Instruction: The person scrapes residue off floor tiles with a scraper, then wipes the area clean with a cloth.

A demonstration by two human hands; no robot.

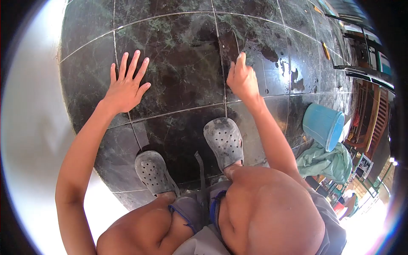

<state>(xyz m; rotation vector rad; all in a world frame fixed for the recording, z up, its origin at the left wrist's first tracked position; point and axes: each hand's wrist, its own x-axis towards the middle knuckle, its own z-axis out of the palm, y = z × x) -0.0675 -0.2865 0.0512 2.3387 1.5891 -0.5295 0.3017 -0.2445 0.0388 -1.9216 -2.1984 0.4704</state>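
Observation:
My left hand (124, 90) lies flat on the dark green marbled tile floor (178, 63), fingers spread, beside a pale joint line. My right hand (244, 80) is closed, knuckles up, over another joint between tiles. From its fingers a thin flat blade (229, 46) extends forward along that joint; its handle is hidden in the grip. Wet patches (268, 53) show on the tiles just right of this hand. Below the hands are my two grey perforated clogs (224, 138), planted on the floor.
A blue bucket (318, 123) lies tipped to the right, next to a crumpled green sheet (327, 161). Beyond are wooden slatted furniture (376, 123) and dark metal legs (361, 70). A white wall (32, 127) borders the floor at left. A dark strap (200, 168) hangs between my legs.

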